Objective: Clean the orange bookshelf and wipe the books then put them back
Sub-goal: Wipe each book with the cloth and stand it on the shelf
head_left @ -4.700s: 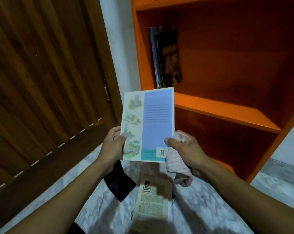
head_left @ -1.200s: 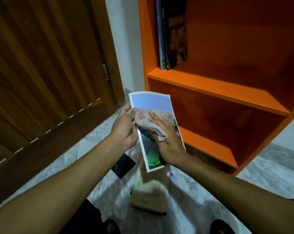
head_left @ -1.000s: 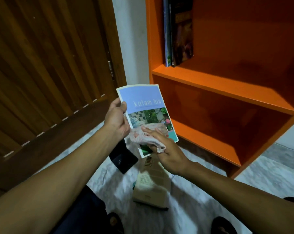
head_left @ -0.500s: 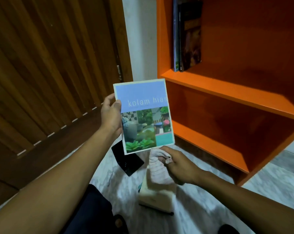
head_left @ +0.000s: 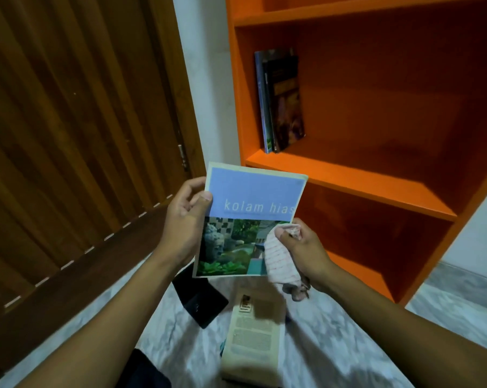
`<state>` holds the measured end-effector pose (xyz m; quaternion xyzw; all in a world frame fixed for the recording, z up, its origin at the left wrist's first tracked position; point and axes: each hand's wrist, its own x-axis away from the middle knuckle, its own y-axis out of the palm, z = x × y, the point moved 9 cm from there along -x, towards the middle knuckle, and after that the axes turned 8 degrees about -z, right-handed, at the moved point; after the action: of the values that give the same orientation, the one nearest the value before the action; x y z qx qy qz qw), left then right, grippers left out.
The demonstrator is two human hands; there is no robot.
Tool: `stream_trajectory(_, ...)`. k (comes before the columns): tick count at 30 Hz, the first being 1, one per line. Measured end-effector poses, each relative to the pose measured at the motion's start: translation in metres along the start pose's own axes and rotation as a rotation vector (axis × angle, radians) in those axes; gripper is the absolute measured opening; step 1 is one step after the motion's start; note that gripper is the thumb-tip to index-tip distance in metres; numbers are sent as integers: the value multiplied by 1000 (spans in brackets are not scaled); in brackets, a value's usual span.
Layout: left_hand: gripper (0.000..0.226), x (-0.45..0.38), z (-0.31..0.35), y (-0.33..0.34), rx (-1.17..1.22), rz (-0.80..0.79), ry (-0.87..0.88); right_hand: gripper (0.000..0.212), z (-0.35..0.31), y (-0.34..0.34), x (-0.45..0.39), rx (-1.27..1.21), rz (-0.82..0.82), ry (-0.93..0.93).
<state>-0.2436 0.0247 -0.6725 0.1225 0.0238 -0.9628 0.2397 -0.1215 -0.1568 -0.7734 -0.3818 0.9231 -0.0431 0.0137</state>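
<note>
I hold a thin blue book [head_left: 247,219], titled "kolam hias", upright in front of me. My left hand [head_left: 184,219] pinches its left edge, thumb on the cover. My right hand [head_left: 303,247] grips a pale striped cloth [head_left: 281,259] against the book's right edge. Behind it stands the orange bookshelf [head_left: 348,180]. Two or three dark books [head_left: 281,99] lean against the left wall of its middle compartment; the compartment below looks bare.
On the marble floor [head_left: 334,345] below my hands lie a beige book [head_left: 253,334] and a dark flat book [head_left: 200,301]. A brown slatted wooden door [head_left: 68,135] fills the left. A white wall strip [head_left: 208,79] separates door and shelf.
The right hand wiped the cloth down the front cover, dropped below the book, then came back up to its right edge. The book rose slightly and the view tilted upward.
</note>
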Motion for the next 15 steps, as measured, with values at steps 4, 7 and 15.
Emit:
stream_trajectory(4, 17, 1, 6, -13, -111, -22, 10, 36, -34, -17, -3, 9, 50, -78)
stream_trajectory(7, 12, 1, -1, -7, -410, -162, -31, 17, -59, -39, -10, 38, 115, -104)
stream_trajectory(15, 7, -62, 25, 18, -415, -127, -21, 11, -139, -91, -44, 113, 243, -163)
